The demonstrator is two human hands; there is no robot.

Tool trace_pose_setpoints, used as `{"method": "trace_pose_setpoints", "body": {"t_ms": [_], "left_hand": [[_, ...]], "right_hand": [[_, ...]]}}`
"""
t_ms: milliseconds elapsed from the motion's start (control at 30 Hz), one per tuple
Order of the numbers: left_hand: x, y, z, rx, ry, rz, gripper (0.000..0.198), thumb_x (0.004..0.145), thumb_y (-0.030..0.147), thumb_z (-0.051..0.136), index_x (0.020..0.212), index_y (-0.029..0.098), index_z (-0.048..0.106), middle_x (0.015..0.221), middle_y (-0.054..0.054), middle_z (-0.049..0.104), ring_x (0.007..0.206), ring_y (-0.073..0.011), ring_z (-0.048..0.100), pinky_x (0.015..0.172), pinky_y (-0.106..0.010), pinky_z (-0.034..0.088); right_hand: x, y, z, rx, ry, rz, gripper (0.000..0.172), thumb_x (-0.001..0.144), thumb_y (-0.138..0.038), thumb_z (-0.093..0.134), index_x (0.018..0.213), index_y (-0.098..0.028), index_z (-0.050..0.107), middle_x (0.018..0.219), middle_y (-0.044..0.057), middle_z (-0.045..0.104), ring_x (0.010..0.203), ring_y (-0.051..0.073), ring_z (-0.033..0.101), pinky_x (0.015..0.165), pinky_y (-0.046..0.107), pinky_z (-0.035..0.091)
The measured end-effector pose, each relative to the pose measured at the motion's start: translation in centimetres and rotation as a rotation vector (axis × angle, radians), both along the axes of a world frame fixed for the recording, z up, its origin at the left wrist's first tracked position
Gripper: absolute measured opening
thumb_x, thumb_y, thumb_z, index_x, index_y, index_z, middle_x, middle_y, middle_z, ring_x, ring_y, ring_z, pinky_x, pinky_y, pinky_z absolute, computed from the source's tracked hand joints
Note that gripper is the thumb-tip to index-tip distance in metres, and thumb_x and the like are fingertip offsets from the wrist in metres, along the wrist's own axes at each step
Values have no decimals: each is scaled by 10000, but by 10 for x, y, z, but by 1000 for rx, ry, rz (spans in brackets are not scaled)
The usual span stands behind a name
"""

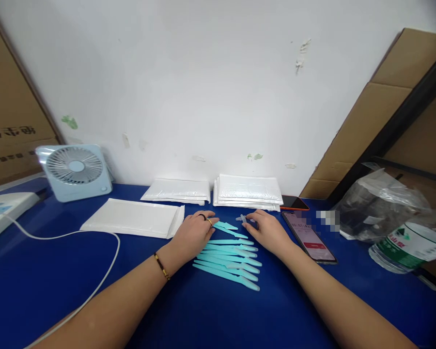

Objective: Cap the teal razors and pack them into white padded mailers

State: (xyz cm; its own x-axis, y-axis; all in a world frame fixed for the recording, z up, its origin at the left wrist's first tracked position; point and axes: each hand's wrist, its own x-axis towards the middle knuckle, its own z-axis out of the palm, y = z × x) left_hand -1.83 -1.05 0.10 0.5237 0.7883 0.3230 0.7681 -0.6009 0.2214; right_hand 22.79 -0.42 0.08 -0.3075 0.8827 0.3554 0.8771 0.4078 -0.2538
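Note:
Several turquoise eyebrow razors (225,274) lie side by side on the blue table, with translucent caps over their blade ends. At the far end of this row, my left hand (194,235) is closed around the handle end of an uncapped razor (225,226), and another razor lies just below it. Across from it, my right hand (267,230) has its thumb and fingers pinched at a small translucent blade cap (243,218). A second cap seems to lie against that one. The fingertips partly cover the caps.
White padded mailers (249,189) are stacked by the wall, and one mailer (134,218) lies left of my left hand. A phone (308,237) rests beside my right forearm. Further out are a small fan (76,169), a white cable (112,257) and a large bottle (403,247).

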Motion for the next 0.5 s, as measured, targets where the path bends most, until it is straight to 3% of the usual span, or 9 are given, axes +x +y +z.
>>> {"method": "trace_pose_setpoints", "body": {"t_ms": [100, 200, 300, 500], "left_hand": [[-3, 6, -2, 4, 78, 34, 269, 852, 264, 481, 1098, 239, 588, 1135, -45, 583, 1049, -211, 502, 866, -329, 365], [-2, 8, 0, -8, 127, 39, 152, 836, 272, 512, 900, 232, 645, 926, -20, 644, 886, -189, 558, 779, -308, 360], [-2, 8, 4, -28, 116, 39, 142, 832, 259, 512, 801, 221, 646, 809, -5, 646, 795, -170, 571, 723, -288, 349], [-5, 8, 7, -90, 24, 74, 145, 829, 240, 495, 793, 213, 632, 806, 11, 654, 741, -147, 576, 680, -267, 356]], "right_hand": [[-5, 4, -6, 15, -133, -31, 208, 851, -302, 474, 875, -177, 639, 849, 66, 583, 786, 179, 568, 673, 262, 421], [-6, 4, -7, 16, -203, -11, 198, 854, -224, 442, 798, -174, 626, 789, 50, 572, 721, 159, 559, 636, 252, 407], [-3, 1, -5, 16, -176, 29, 181, 840, -200, 444, 773, -170, 609, 770, 43, 564, 708, 151, 551, 628, 245, 404], [4, -9, 7, -20, -63, 212, 182, 861, -181, 414, 844, -186, 595, 820, 37, 570, 755, 148, 545, 669, 252, 416]]}}
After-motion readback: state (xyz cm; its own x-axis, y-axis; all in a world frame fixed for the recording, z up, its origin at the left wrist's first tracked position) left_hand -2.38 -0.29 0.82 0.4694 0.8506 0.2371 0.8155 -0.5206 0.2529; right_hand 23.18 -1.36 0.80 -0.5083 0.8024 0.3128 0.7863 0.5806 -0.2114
